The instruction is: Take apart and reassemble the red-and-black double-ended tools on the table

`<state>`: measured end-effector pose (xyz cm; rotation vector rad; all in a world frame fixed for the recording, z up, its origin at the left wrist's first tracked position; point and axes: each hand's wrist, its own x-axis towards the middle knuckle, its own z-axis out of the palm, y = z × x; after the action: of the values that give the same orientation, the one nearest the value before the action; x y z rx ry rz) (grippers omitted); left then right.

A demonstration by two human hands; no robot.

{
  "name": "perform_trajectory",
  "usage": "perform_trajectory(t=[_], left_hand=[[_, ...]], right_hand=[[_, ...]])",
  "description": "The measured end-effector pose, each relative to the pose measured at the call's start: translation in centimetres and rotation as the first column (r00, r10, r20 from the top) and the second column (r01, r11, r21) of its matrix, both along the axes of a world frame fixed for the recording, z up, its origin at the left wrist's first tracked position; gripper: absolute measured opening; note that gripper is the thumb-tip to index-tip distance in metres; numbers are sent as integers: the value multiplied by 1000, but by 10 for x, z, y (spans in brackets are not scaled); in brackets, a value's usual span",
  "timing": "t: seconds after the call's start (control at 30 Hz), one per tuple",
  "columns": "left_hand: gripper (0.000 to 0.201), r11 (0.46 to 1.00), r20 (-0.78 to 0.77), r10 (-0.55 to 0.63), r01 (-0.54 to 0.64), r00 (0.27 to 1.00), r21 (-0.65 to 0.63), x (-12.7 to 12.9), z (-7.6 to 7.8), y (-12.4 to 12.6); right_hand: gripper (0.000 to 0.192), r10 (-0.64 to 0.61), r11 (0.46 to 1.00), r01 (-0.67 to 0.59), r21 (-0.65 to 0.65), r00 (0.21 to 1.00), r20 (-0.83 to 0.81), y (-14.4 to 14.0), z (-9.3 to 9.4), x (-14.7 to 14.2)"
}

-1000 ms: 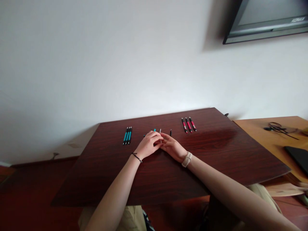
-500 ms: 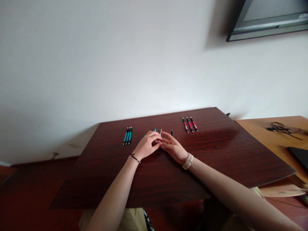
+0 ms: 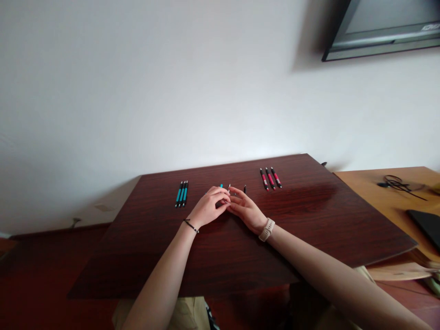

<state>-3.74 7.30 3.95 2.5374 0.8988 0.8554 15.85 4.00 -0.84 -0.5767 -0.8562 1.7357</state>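
Observation:
My left hand (image 3: pixel 209 206) and my right hand (image 3: pixel 249 213) meet over the middle of the dark table, fingertips together. Both are closed in a pinch; whatever small piece lies between the fingers is hidden. Just beyond them a teal pen part (image 3: pixel 221 186) peeks out behind the left fingers. A thin whitish piece like a pen refill (image 3: pixel 229 187) shows between the hands. Beyond the right fingers lies a small black pen part (image 3: pixel 245 188). Three teal-and-black pens (image 3: pixel 181 194) lie side by side on the left, and three pink-and-black pens (image 3: pixel 270 178) on the right.
The dark wooden table (image 3: pixel 309 220) stands against a white wall (image 3: pixel 172 91). To its right is a lighter desk (image 3: pixel 364 183) with a coiled black cable (image 3: pixel 397 182) and a flat black object (image 3: pixel 424 227). A screen (image 3: pixel 385 32) hangs at upper right.
The view has shifted slightly. My hands stay pressed together at the same spot with hardly any finger movement, and the pens lie as before.

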Motion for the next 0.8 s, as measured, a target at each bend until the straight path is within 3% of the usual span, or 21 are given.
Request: perform_trajectory(t=[0.3, 0.4, 0.5, 0.63, 0.8], left_hand=[[8, 998, 110, 35, -28, 993, -60, -2, 8, 0], [6, 979, 149, 194, -181, 970, -98, -15, 10, 6], [7, 920, 179, 392, -390, 903, -43, -38, 10, 15], [5, 842, 32, 538, -539, 842, 24, -68, 6, 24], [4, 797, -144, 581, -596, 801, -96, -82, -3, 28]], right_hand=[[66, -39, 999, 39, 6, 996, 83, -2, 6, 2], [62, -44, 999, 45, -7, 991, 126, -3, 10, 5], [61, -33, 999, 35, -9, 987, 159, -4, 12, 8], [63, -14, 1000, 14, 1, 983, 185, -4, 10, 7], [63, -8, 999, 1, 32, 972, 234, -2, 7, 5]])
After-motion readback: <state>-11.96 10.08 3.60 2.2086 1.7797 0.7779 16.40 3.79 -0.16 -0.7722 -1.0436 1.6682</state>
